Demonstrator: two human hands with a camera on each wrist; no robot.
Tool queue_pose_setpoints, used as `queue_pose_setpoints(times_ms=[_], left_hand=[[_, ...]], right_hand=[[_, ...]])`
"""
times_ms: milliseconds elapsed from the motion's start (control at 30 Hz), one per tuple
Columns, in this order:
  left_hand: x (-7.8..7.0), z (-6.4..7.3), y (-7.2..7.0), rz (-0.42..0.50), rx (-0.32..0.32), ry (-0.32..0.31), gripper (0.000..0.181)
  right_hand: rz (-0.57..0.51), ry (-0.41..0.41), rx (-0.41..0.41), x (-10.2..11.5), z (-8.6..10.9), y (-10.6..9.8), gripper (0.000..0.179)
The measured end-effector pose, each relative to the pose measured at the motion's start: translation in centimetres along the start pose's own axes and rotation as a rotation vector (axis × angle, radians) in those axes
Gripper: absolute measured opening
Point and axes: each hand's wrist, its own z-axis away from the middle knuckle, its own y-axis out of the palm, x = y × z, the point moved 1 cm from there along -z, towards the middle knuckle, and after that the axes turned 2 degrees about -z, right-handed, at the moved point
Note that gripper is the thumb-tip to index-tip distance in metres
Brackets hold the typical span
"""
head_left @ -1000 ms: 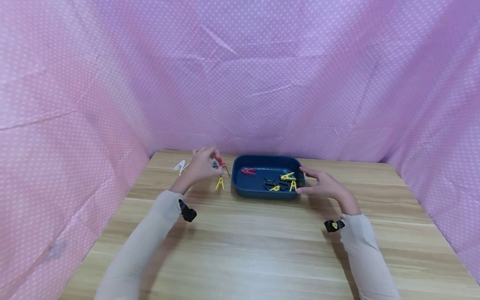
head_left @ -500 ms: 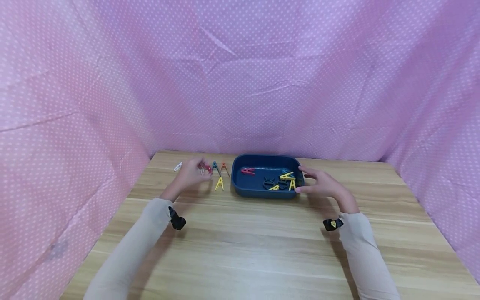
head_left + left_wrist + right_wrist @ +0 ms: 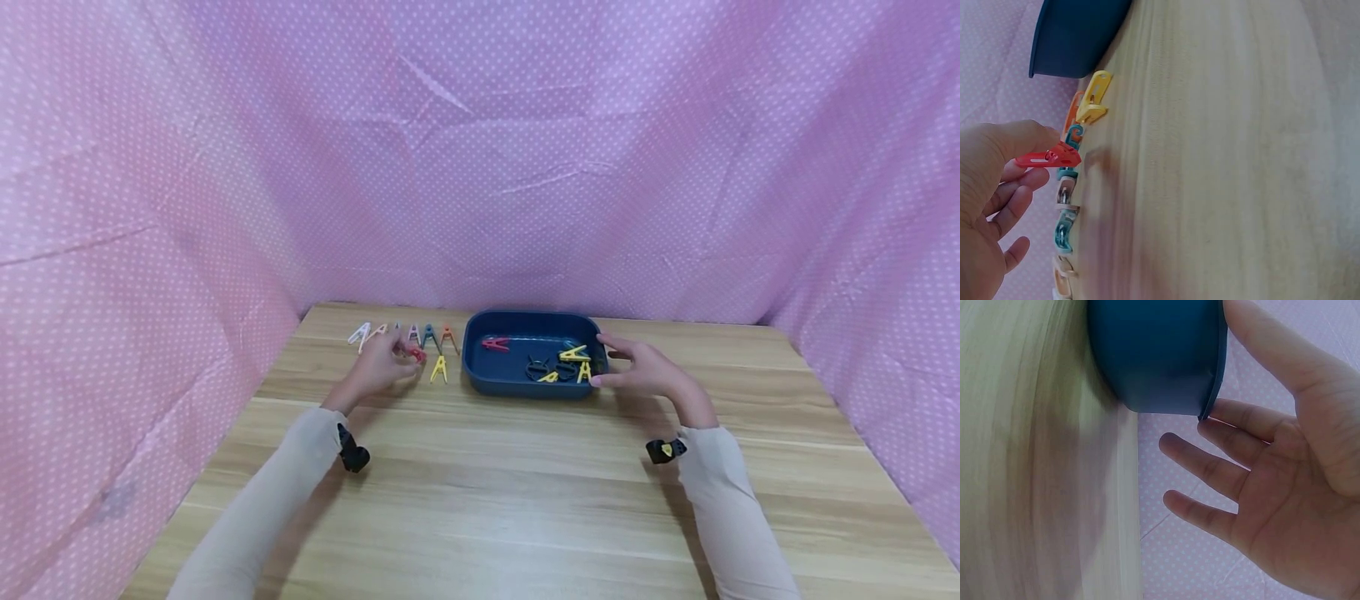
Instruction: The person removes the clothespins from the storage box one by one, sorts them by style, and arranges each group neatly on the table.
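My left hand [image 3: 377,367] pinches a red clothespin [image 3: 1057,155] between thumb and index finger, raised just above the table. In front of it the yellow clothespin [image 3: 439,368] stands on its legs, nearer than a row of others. That row includes a white clothespin [image 3: 360,335], a blue one [image 3: 430,335] and an orange one [image 3: 447,335]. My right hand [image 3: 643,368] rests at the right end of a dark blue bin [image 3: 525,388], thumb and fingertips touching its rim. In the right wrist view its lower fingers [image 3: 1204,465] are extended off the bin.
Inside the bin lie a red clothespin [image 3: 495,342], several yellow clothespins [image 3: 574,353] and dark round pieces [image 3: 537,367]. The wooden table [image 3: 495,483] reaches back to a pink dotted curtain [image 3: 480,208].
My left hand has moved left and toward me, away from the orange and blue clothespins, still pinching the red one. More of the row is uncovered. My right hand stays at the bin.
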Motion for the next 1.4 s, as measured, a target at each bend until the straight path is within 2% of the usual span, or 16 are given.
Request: queue_pose_setpoints(times_ms=[300,433,633,800,1067,1400], left_hand=[[0.3,0.4,0.3,-0.032,-0.017,-0.001,0.031],[0.0,0.6,0.1,-0.141,-0.018,-0.003,0.032],[-0.3,0.4,0.1,-0.328,0.034,-0.025,0.035],[-0.2,0.3,0.5,-0.42,0.051,-0.034,0.037],[0.1,0.8,1.6,-0.41,0.027,-0.045,0.036],[-0.1,0.9,1.6,-0.391,0.016,-0.07,0.04]], right_hand=[[-0.008,-0.017,0.01,0.2,0.1,-0.2,0.092],[-0.007,-0.013,0.009,0.2,0.2,-0.2,0.092],[0.002,-0.016,0.008,0.2,0.2,-0.2,0.093],[0.001,-0.017,0.005,0.2,0.1,-0.2,0.092],[0.003,-0.018,0.011,0.2,0.1,0.0,0.093],[-0.001,-0.021,0.012,0.1,0.0,-0.1,0.093]])
